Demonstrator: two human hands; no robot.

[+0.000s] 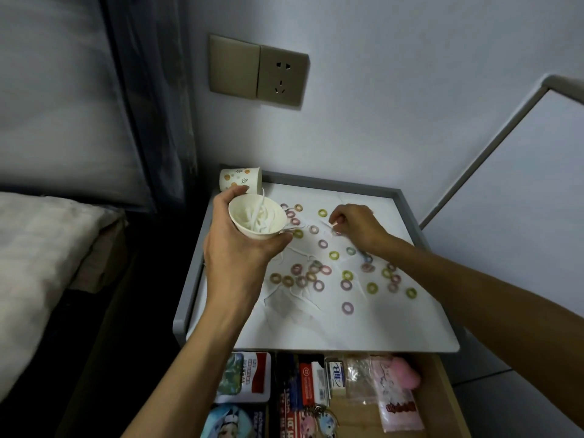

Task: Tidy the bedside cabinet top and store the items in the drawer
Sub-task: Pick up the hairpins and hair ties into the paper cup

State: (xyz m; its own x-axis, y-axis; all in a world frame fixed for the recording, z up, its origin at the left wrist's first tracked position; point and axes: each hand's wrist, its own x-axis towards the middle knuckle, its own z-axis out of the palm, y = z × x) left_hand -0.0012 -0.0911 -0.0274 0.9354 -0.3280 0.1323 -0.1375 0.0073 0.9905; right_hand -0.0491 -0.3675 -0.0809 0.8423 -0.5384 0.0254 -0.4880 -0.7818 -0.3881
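Counter (pixel 363 327): white top with a raised grey edge, strewn with small things.
Drawer (pixel 357 418): pulled out below the counter and crowded with boxes and packets, with some bare wood left.
Left hand (pixel 240 248): curled round a paper cup (pixel 256 221), holding it above the counter's left side.
Right hand (pixel 354 226): fingertips pinching a thin white strip (pixel 332 227) near the back.
Paper cup: likely light and thin-walled, so easily crushed. Best held gently round the wall. White strips lie inside.
Tipped cup (pixel 240 181): patterned, lying on its side in the back-left corner.
Rings (pixel 347 307): many, coloured and scattered. They are probably soft and near weightless, so pinch them singly or sweep them together.
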